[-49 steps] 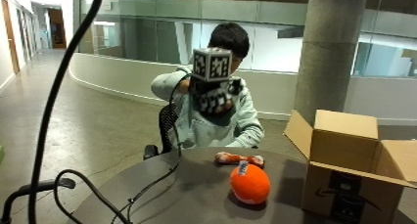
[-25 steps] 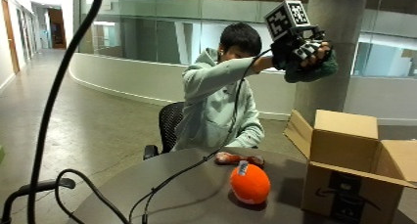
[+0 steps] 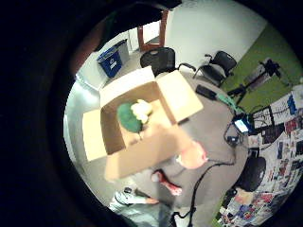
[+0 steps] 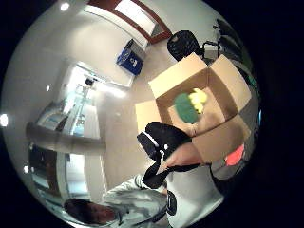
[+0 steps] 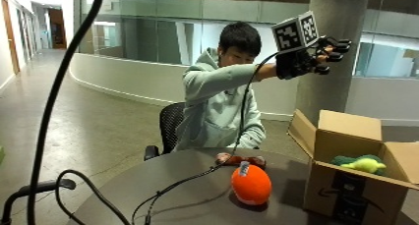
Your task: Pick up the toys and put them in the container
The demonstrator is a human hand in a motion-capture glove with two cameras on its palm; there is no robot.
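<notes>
The gloved right hand (image 5: 313, 55) is held high above the open brown cardboard box (image 5: 347, 178), fingers apparently spread and empty. A green-and-yellow plush toy (image 5: 359, 163) is seen inside, partly hidden by the wall. The round orange plush toy (image 5: 251, 184) lies on the grey table (image 5: 183, 195) beside the box.

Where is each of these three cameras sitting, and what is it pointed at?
Outside view: across the table, facing the seated person; shows the raised gloved right hand, orange toy, cardboard box.
Little finger palm view: on the raised palm, looking down into the box; a bare hand shows at the table's edge.
Thumb palm view: same palm, looking down; black straps and the person's torso show.
All three share the box and the green and yellow toy inside.
</notes>
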